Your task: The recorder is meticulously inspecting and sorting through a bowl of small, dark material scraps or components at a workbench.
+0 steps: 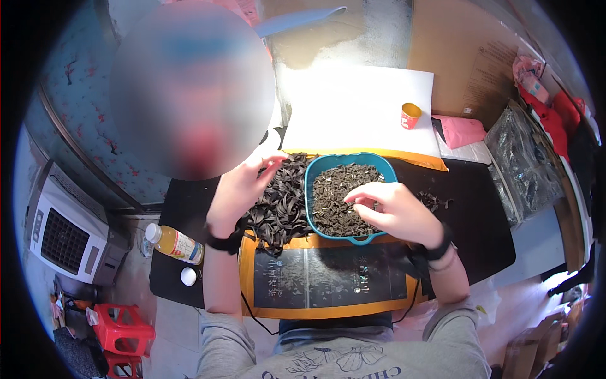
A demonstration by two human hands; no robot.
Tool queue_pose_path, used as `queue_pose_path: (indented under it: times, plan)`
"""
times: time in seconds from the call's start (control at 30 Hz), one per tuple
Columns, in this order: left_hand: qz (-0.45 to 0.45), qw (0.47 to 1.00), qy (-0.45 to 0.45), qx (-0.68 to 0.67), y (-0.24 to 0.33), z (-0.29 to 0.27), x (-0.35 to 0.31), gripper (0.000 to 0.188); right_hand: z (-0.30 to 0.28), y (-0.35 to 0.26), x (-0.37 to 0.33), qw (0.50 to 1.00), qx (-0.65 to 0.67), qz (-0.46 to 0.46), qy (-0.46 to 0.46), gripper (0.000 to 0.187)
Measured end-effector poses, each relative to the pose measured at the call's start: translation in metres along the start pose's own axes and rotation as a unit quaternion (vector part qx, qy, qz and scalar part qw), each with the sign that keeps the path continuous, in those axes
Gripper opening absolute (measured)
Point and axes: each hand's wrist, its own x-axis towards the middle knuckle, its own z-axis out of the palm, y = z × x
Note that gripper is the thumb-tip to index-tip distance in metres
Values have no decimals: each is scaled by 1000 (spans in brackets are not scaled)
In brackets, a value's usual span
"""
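Observation:
My left hand (246, 183) hovers at the far left edge of a pile of black, flat strips (281, 208), thumb and fingers drawn together in a pinch. Whatever they hold is too small to make out. My right hand (394, 211) is over a teal plastic basket (307, 199), its fingers curled toward the thumb just above many short, dark brown-black pieces (344, 183). I cannot make out what lies between those fingertips. Both wrists carry black bands. The pile and basket lie side by side, the basket to the right.
Beside my left forearm lie a bottle of yellow drink (180, 244) and a white round cap (188, 276). Loose dark bits (435, 201) lie right of the basket. A red paper cup (411, 116) stands on a white sheet (360, 95). Another person (196, 95) is opposite, face blurred.

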Motion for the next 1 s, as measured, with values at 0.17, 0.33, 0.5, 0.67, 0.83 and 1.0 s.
queue_pose_path:
  times: [0.17,0.33,0.5,0.67,0.83,1.0]
  plan:
    - [33,996,-65,51,-72,46,-24,27,36,80,9,978,-202,-19,-50,16]
    - [-13,993,-114,0,-95,65,-30,22,45,100,12,978,-172,-53,-105,19]
    - [-7,994,-103,27,-106,77,-34,9,51,99,13,981,-166,-22,-96,9]
    - [-90,993,-77,-26,-95,73,-30,10,43,83,8,979,-204,-10,-11,13]
    - [-240,947,-1,-213,-86,59,-22,10,24,39,8,996,-17,65,66,15]
    - [-226,875,84,-420,-70,44,-8,19,5,-9,18,956,267,42,111,18]
